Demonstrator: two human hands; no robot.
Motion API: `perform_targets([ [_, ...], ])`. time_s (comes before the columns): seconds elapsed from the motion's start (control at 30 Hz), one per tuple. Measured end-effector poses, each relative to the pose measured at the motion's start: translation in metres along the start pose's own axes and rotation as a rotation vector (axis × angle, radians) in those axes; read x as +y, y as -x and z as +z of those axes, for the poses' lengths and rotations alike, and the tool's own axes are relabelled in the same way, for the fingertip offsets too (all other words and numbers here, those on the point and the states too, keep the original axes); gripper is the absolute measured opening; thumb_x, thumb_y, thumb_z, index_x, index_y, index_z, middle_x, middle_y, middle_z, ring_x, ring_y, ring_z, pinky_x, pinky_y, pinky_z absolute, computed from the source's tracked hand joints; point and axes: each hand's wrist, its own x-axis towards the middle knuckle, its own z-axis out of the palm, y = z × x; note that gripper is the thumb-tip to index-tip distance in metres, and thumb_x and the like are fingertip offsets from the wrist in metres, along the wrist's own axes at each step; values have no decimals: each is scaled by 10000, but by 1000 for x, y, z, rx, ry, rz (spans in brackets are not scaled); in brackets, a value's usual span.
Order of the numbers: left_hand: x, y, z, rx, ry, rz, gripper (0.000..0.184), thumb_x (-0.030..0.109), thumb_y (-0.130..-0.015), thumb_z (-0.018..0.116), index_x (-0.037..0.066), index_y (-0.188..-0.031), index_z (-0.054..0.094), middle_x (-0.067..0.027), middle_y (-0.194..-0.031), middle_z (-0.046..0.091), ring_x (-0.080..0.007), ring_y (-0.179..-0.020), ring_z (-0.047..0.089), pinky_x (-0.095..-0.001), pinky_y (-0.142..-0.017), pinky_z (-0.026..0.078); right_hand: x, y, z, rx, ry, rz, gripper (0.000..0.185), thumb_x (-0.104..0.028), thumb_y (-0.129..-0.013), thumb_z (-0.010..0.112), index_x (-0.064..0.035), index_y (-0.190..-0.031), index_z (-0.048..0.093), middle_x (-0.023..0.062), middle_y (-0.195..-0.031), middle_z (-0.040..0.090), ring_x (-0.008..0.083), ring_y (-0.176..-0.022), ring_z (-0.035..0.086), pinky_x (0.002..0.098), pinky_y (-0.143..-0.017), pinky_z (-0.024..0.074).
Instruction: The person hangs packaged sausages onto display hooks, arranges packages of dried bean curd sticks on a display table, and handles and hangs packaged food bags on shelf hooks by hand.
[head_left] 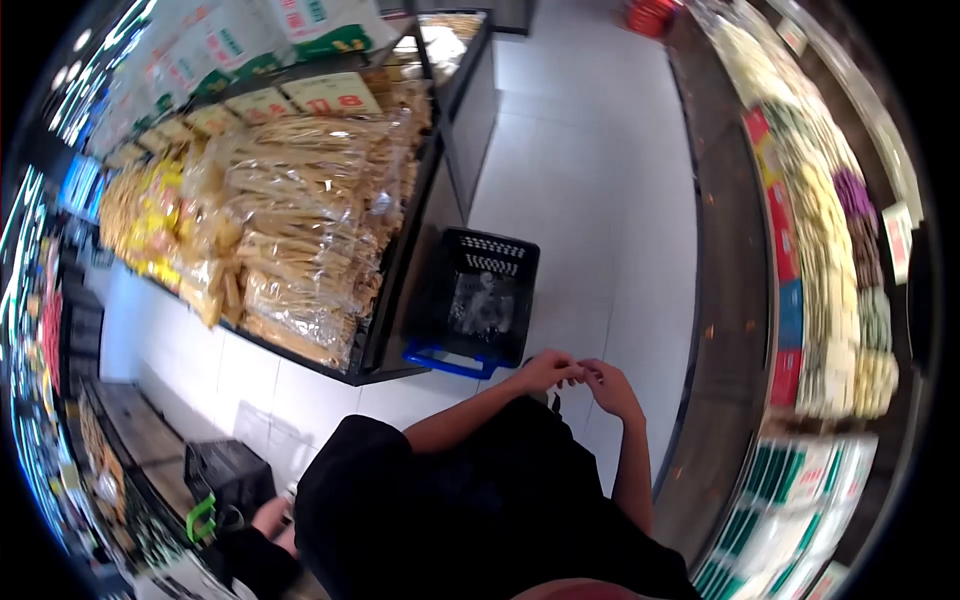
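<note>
My left hand (549, 371) and my right hand (607, 388) meet in front of my body, fingertips together. Their fingers are bent and pressed together; anything between them is too small to make out. Just beyond them on the floor stands a black shopping basket (513, 330) with a blue handle (447, 361). Some clear plastic (484, 302) lies inside it. Neither hand touches the basket.
A display stand to the left holds clear-wrapped bundles of long, pale dried food (300, 190), with price cards (335, 94) behind. Shelves of packaged goods (822, 230) run along the right. Another person's leg (272, 518) shows at lower left beside a dark crate (228, 472).
</note>
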Motion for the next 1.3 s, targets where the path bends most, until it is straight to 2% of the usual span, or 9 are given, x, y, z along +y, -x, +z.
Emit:
perform_targets([
  [0.1, 37, -44, -5, 161, -6, 68, 196, 208, -857, 696, 17, -842, 654, -35, -759, 652, -104, -688, 596, -254, -575, 483, 11, -45, -53, -42, -14, -63, 249, -154, -935, 552, -2, -1120, 620, 130, -936, 688, 214, -834, 662, 329, -765, 521],
  [0.23, 79, -81, -29, 341, -24, 132, 179, 174, -819, 738, 31, -795, 633, -31, -736, 637, -96, -666, 579, -248, -567, 473, 25, -111, -99, -168, -38, -46, 254, -145, -944, 535, 6, -1133, 617, 102, -907, 688, 157, -806, 643, 290, -732, 512],
  [0.33, 87, -102, -52, 487, 29, 153, 184, 151, -798, 758, 32, -774, 619, -34, -737, 640, -92, -650, 571, -245, -562, 468, 32, -165, -116, -288, 37, -104, 258, -150, -941, 538, 3, -1132, 621, 101, -903, 689, 156, -792, 645, 286, -718, 509],
  [0.37, 92, -107, -59, 528, 49, 112, 209, 161, -805, 766, 34, -758, 607, -25, -743, 632, -89, -657, 562, -239, -590, 467, 24, -181, -123, -338, 41, -98, 250, -151, -920, 562, 4, -1105, 626, 115, -899, 694, 189, -797, 664, 313, -748, 516],
  [0.53, 70, -174, -83, 771, 163, 127, 228, 137, -828, 733, 39, -714, 562, -11, -745, 603, -87, -684, 553, -250, -586, 487, 21, -265, -172, -506, 156, -227, 272, -166, -915, 568, 0, -1122, 631, 116, -905, 694, 188, -806, 665, 310, -752, 514],
  [0.73, 93, -261, -83, 1044, 264, 229, 243, 86, -848, 667, 47, -685, 491, -32, -837, 618, -104, -727, 571, -263, -617, 521, 13, -365, -263, -691, 259, -288, 282, -174, -917, 557, 9, -1119, 631, 114, -914, 696, 181, -802, 667, 300, -743, 515],
  [0.93, 106, -326, -88, 1144, 343, 280, 229, 38, -807, 684, 52, -735, 467, -57, -854, 628, -139, -760, 621, -291, -590, 559, -7, -479, -309, -783, 402, -385, 259, -175, -911, 572, -10, -1100, 637, 126, -887, 688, 193, -782, 670, 315, -749, 516],
  [1.07, 112, -358, -102, 1216, 433, 260, 163, 20, -803, 687, 55, -841, 533, -43, -853, 611, -130, -756, 609, -273, -641, 534, -52, -544, -310, -846, 308, -456, 270, -168, -922, 561, -3, -1127, 619, 103, -896, 692, 170, -779, 659, 285, -720, 515],
  [1.3, 123, -419, -193, 1241, 454, 356, 151, -41, -791, 622, 44, -898, 558, -20, -798, 590, -107, -723, 586, -250, -622, 494, -105, -637, -294, -864, 335, -513, 259, -159, -916, 570, 7, -1105, 631, 97, -866, 681, 174, -779, 659, 293, -732, 517],
])
